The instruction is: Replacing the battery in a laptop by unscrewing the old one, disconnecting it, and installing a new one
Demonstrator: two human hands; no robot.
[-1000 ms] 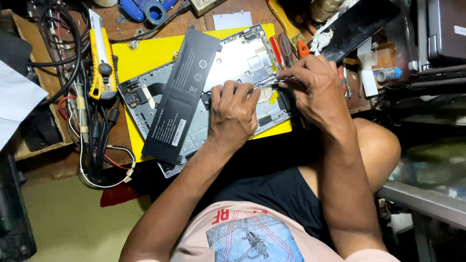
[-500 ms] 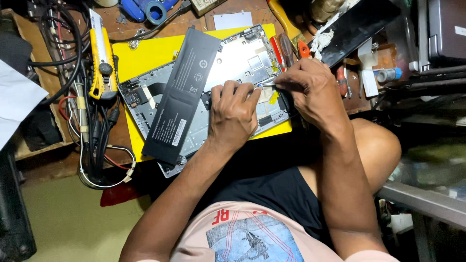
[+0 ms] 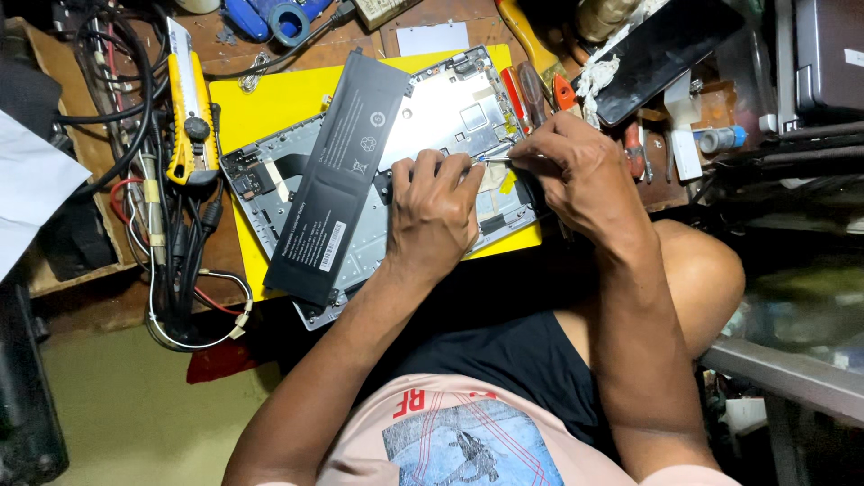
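An opened grey laptop base [image 3: 441, 108] lies tilted on a yellow mat [image 3: 270, 103], with a long black battery pack [image 3: 337, 180] across its left half. My left hand [image 3: 432, 216] rests palm down on the base's right part, fingertips pressing beside a small component. My right hand [image 3: 576, 171] grips a thin metal tool [image 3: 499, 159], its tip meeting the board just past my left fingertips. What the tip touches is too small to make out.
A yellow utility knife [image 3: 191, 108] and a tangle of black cables [image 3: 171, 234] lie left of the mat. Red-handled screwdrivers [image 3: 526, 90], a dark tablet-like slab [image 3: 666, 49] and small bottles crowd the right. My knee [image 3: 702, 270] sits under the right arm.
Both hands stay in place on the laptop base. The right hand shifts only slightly with the tool.
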